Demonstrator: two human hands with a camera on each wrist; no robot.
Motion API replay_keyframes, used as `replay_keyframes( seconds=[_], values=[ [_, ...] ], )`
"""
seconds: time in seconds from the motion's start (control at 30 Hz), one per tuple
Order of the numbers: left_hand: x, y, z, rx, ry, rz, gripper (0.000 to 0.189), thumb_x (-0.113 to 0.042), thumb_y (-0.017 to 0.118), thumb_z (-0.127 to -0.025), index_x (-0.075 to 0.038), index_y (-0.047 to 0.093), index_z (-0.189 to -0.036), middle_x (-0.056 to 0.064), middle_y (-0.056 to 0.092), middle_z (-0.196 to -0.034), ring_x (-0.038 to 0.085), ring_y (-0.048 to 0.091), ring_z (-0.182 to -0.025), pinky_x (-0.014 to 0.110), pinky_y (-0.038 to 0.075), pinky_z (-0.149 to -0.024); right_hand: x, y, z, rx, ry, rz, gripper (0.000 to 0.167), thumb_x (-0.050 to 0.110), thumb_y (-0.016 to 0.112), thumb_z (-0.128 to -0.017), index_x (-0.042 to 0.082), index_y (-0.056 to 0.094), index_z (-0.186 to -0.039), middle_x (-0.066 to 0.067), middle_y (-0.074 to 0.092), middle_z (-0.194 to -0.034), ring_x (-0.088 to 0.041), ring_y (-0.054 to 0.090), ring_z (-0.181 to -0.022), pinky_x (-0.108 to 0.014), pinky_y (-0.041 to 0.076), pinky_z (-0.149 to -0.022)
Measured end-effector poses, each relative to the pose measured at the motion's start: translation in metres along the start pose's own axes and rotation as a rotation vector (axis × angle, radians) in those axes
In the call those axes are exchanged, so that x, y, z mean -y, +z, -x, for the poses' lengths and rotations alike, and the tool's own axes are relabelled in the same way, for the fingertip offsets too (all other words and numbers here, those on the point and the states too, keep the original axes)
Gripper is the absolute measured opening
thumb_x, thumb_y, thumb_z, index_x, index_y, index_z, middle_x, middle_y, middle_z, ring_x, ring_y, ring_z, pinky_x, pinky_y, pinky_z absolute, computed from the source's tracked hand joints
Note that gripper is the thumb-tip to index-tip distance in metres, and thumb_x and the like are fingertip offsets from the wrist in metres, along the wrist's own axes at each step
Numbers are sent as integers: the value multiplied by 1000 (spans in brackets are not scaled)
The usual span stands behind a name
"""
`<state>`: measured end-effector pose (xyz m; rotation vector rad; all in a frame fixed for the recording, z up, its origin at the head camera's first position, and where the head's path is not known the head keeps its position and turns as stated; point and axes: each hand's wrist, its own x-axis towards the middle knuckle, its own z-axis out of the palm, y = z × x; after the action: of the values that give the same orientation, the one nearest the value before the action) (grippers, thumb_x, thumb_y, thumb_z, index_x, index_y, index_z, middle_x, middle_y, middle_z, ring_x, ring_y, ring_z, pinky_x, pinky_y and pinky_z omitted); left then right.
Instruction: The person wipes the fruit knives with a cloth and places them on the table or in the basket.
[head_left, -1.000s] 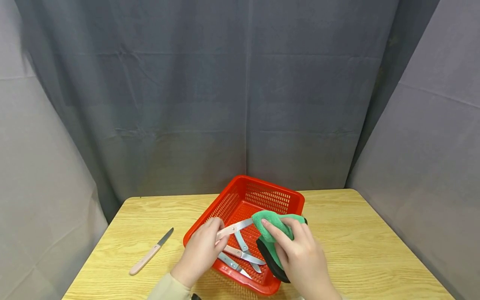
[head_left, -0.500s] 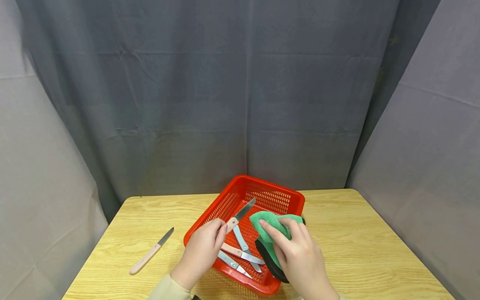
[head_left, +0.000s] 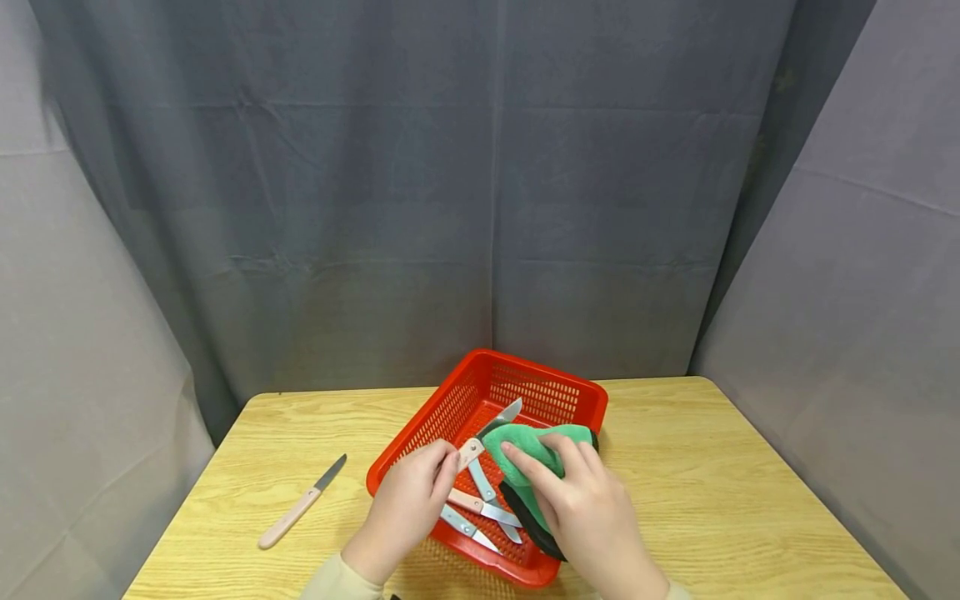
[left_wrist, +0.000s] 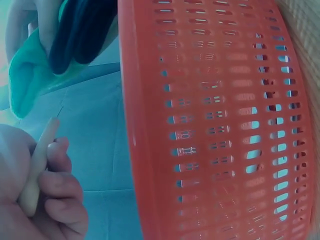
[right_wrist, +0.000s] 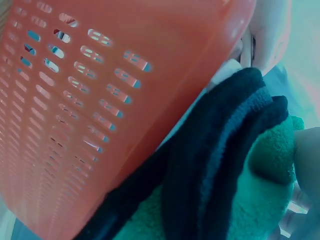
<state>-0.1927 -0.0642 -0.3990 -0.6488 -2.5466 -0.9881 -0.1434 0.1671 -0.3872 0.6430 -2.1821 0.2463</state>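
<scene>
Cloth shifted left; knife clear of basket rim.

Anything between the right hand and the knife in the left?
Yes: the green cloth, which the right hand holds, lies between it and the knife in the left hand. Nothing else visible. Can't tell whether cloth touches blade.

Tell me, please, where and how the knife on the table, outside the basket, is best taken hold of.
Probably by its pale handle, pinched from above and from the person's near-left side. The knife lies slantwise, handle toward the person, blade pointing away to the right, so this keeps clear of it. The left hand, though, holds another knife.
</scene>
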Motion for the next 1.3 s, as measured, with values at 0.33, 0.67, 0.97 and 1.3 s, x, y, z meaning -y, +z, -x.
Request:
replay_keyframes(
  seconds=[0.33, 0.67, 0.97, 1.3],
  values=[
    [1, 2, 2, -40, 31, 22, 17, -14, 62, -101, -15, 65, -84, -13, 48, -65, 1, 39, -57, 19, 39, -52, 1, 8, -6, 12, -77, 64, 74, 8, 94, -67, 34, 70, -132, -8, 65, -112, -23, 62, -92, -32, 58, -59],
    [1, 1, 4, -128, 95, 11, 18, -9, 67, -95, -16, 65, -78, -17, 42, -62, -3, 35, -55, 17, 34, -51, -5, 10, -5, -11, -6, 59, 68, 2, 91, -70, 31, 72, -128, -11, 65, -112, -25, 59, -86, -32, 56, -54],
    [-1, -1, 6, -135, 117, 27, 19, -7, 67, -94, -15, 65, -77, -18, 41, -61, -5, 32, -54, 16, 31, -49, -15, 8, -4, -6, 98, 48, 63, 4, 88, -76, 31, 71, -130, -13, 64, -112, -26, 59, -87, -35, 57, -55],
    [0, 1, 6, -77, 48, 20, 18, -10, 65, -98, -16, 65, -81, -16, 45, -63, -2, 36, -55, 18, 35, -51, -26, 6, -8, -21, 150, 69, 61, 5, 86, -78, 32, 70, -131, -15, 63, -114, -30, 58, -89, -41, 56, -53]
  ],
)
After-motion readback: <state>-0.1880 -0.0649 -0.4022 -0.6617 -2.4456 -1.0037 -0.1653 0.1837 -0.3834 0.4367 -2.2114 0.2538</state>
